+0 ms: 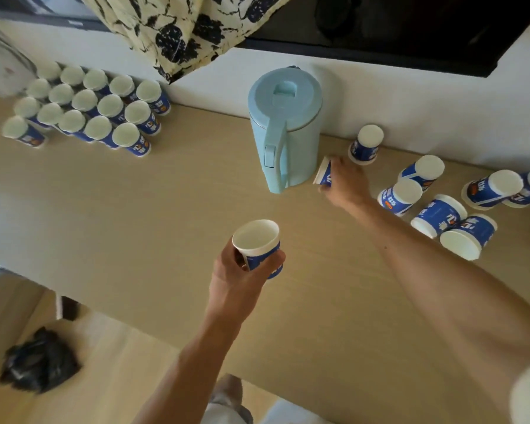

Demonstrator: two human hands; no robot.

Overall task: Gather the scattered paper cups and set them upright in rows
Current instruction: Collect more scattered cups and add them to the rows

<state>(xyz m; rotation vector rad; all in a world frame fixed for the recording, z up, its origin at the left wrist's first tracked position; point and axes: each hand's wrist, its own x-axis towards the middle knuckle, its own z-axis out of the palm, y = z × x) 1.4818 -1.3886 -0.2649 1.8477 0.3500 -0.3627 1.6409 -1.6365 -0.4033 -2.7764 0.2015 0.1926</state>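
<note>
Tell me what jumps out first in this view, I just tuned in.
A pale blue kettle stands mid-table against the wall. Far left, a block of upright cups sits in neat rows; on the right, scattered cups sit upside down or tipped. The left hand holds one cup upright near the front, while the right hand grips another beside the kettle.

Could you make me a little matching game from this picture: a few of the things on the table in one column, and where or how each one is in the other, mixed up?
Things:
1. cup in the left hand
2. cup under the right hand
3. kettle
4. grid of cups

States:
A. pale blue, standing by the wall, lid shut
B. upright in rows at the table's far left
C. lifted off the table, mouth up
D. on its side beside the kettle's base

Pairs: 1-C, 2-D, 3-A, 4-B
</note>
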